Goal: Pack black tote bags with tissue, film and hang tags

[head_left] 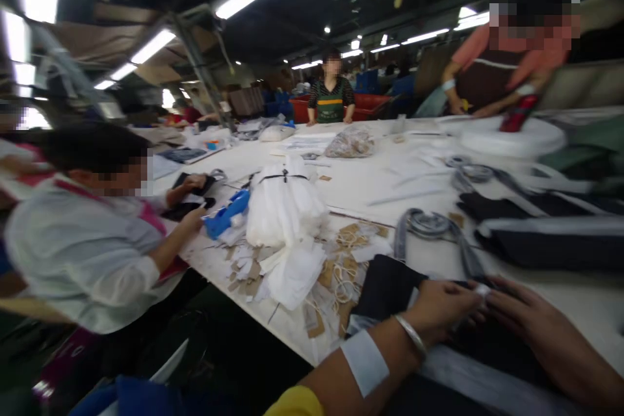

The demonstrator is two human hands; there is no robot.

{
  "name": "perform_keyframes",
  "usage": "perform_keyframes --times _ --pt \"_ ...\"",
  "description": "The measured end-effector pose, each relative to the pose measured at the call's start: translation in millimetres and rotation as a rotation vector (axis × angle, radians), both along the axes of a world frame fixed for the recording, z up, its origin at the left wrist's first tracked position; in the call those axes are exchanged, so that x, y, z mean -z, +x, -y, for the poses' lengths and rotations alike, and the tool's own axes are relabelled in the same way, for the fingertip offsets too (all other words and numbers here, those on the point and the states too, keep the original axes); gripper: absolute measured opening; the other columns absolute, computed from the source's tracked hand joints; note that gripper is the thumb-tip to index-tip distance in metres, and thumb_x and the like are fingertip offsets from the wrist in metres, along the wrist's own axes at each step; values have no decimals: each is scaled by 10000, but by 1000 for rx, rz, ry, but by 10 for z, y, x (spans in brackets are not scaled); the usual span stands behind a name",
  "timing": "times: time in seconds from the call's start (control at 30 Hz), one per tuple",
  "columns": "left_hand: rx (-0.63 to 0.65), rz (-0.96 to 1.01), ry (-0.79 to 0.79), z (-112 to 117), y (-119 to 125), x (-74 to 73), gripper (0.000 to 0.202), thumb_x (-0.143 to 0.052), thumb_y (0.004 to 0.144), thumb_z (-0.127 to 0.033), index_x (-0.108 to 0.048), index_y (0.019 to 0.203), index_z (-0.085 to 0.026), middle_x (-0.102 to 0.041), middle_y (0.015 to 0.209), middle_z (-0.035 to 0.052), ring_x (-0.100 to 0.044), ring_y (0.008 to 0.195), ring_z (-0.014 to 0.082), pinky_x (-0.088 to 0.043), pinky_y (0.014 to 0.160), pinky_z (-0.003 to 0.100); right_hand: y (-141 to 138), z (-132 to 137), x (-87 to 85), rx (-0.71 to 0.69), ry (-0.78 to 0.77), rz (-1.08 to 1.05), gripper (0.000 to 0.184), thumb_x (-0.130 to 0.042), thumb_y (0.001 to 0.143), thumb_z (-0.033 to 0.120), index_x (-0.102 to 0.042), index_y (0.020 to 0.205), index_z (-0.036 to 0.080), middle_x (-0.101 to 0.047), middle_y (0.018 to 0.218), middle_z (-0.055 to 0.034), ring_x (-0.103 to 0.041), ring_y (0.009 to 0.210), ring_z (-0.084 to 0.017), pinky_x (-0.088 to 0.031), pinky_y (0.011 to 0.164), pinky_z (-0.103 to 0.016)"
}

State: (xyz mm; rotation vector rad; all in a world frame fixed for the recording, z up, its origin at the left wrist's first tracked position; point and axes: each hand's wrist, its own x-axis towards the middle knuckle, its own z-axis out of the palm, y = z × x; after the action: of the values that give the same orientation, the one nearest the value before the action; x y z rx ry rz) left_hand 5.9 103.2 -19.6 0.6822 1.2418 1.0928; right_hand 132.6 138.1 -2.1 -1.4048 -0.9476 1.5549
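Observation:
At the lower right, my left hand (pixel 443 304) and my right hand (pixel 529 318) meet fingertip to fingertip over a dark fabric piece (pixel 390 283) with grey strips. Both hands are closed in a pinch on a small white piece (pixel 482 290), too small to name exactly. The dark fabric lies under my hands and forearms, partly hidden by them. Just beyond my hands, a coiled grey strap (pixel 429 222) rests on the table. Left of the fabric, brown paper tags (pixel 316 325) with white cords lie in a loose heap.
A bundle of white plastic bags (pixel 285 208), tied with a black band, stands on the white table (pixel 361 188). Folded dark fabric pieces (pixel 550 237) lie to the right. A co-worker (pixel 92 253) sits at left beside a blue item (pixel 227 214); others stand across the table.

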Motion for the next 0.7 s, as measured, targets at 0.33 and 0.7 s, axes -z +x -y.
perform_keyframes --times 0.33,0.7 --pt "134 -136 188 37 -30 12 251 -609 843 -379 -655 825 -134 -675 746 51 -583 569 90 -427 492 175 -52 12 -37 46 -23 -109 298 -706 798 149 -594 1074 161 -725 809 -48 -681 637 -136 -565 559 -191" --pt "354 -585 417 72 -12 -208 247 -566 828 -289 -719 988 -180 -737 828 69 -678 743 219 -519 746 330 461 237 -48 -264 351 295 279 -629 848 166 -680 1122 176 -746 889 -43 -715 775 -165 -568 630 -215"
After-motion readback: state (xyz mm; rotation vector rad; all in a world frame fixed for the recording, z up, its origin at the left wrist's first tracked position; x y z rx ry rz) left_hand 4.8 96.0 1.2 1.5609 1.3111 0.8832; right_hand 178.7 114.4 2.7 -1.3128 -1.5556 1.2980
